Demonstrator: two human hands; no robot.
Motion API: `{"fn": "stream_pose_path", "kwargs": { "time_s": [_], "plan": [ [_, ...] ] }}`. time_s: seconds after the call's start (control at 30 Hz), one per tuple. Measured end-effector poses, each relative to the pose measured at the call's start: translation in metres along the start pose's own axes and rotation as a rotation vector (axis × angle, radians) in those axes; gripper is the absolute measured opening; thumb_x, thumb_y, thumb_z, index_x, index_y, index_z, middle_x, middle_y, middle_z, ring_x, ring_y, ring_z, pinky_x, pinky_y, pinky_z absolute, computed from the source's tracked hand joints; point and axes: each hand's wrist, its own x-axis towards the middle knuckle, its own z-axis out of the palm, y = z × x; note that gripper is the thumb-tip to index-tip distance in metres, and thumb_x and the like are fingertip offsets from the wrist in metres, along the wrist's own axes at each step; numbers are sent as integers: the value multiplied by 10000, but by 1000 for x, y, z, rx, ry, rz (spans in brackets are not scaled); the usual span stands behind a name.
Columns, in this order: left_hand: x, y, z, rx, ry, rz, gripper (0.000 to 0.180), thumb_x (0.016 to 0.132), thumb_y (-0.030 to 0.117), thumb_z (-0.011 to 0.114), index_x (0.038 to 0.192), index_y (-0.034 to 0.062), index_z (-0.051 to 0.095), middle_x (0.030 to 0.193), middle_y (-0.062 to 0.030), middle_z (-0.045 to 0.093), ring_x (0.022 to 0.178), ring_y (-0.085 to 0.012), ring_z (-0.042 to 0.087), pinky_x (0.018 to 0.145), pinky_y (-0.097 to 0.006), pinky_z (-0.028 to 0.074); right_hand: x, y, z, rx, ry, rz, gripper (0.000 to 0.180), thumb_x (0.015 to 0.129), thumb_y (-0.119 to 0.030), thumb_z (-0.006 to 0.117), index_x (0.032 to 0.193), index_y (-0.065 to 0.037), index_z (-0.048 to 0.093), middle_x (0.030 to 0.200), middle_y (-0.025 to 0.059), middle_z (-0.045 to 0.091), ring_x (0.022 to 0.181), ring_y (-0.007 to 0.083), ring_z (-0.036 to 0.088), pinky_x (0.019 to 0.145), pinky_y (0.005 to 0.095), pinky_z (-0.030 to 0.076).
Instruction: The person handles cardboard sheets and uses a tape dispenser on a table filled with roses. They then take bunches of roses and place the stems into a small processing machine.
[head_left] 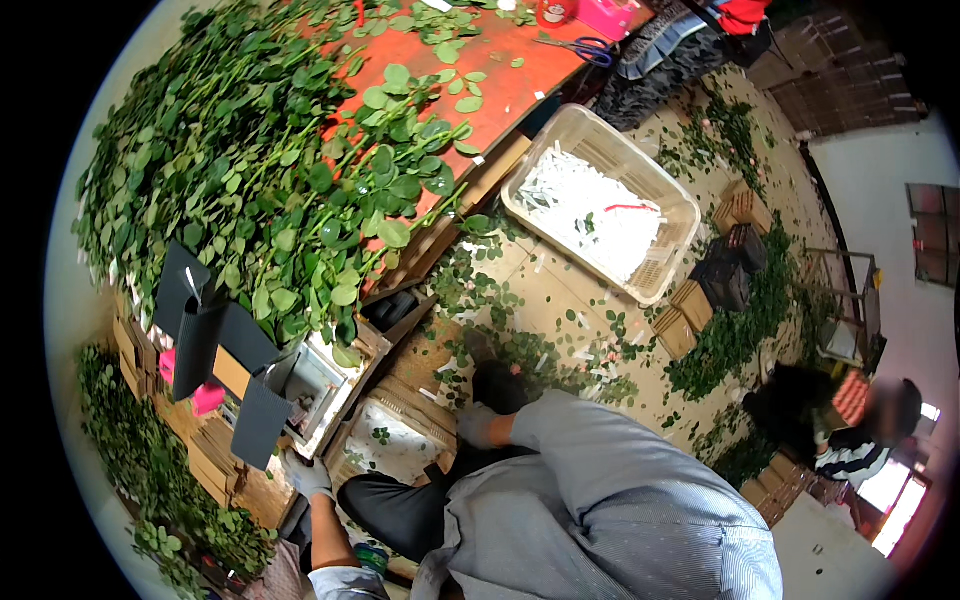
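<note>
Foliage dominates the view: a deep heap of long leafy green stems lies across the red table, their ends hanging over its near edge. Beyond the table, on a floor littered with loose leaves and scraps, stands a pale plastic crate filled with white trimmings. Closer in, the person's blue-grey striped sleeve fills the lower frame. Smaller again are the dark folded card sheets that stand below the table's edge, beside stacked brown cardboard and an open box. The left hand, in a light grey glove, is closed narrowly around the lower corner of the nearest dark card sheet, which sits just left of the open box. The right hand, also gloved, rests low near the person's knee with the fingers curled; whether it holds anything cannot be told, since the sleeve hides most of it. To handle the sheet well, my judgement is that the left hand should keep its grip near the corner and lift the sheet straight out, clear of the overhanging stems, so that no leaves are dragged down. Blue-handled scissors lie at the table's far end.
</note>
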Motion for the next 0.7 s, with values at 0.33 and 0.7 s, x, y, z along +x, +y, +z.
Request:
{"fn": "stream_pose_path", "kwargs": {
  "time_s": [0.33,0.7],
  "plan": [
    [-29,7,-6,143,-111,8,771,847,160,689,1518,-14,351,1543,-245,397,1430,-417,356,1208,-480,261,-56,71,-16,-52,-21,199,265,866,-166,614,1061,-15,710,1043,195,671,1021,363,656,833,484,539],
    [-25,16,-60,-10,-3,81,489,787,15,606,1269,44,531,1152,-185,569,1118,-381,532,999,-462,433,-38,92,-14,-233,-104,356,457,908,-422,586,1107,-29,706,1132,251,697,1078,408,668,917,492,540]
  ]
}}
